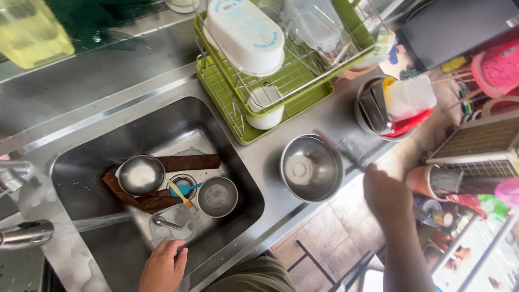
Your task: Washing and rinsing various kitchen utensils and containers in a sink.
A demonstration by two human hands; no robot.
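Clear container (172,227) upright in sink (102,157)

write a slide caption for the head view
Left hand at clear plastic container in steel sink; right hand beside round steel bowl.

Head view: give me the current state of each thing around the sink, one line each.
Faucet: running, water streaming into the sink.
Clear container: in the sink, upright, spoon inside, left hand on its rim.
Small steel bowl: in the sink, upright.
Steel pot: in the sink, upright.
Large steel bowl: on the counter, upright.
Right hand: holding a utensil, blurred.
Dish rack: loaded.
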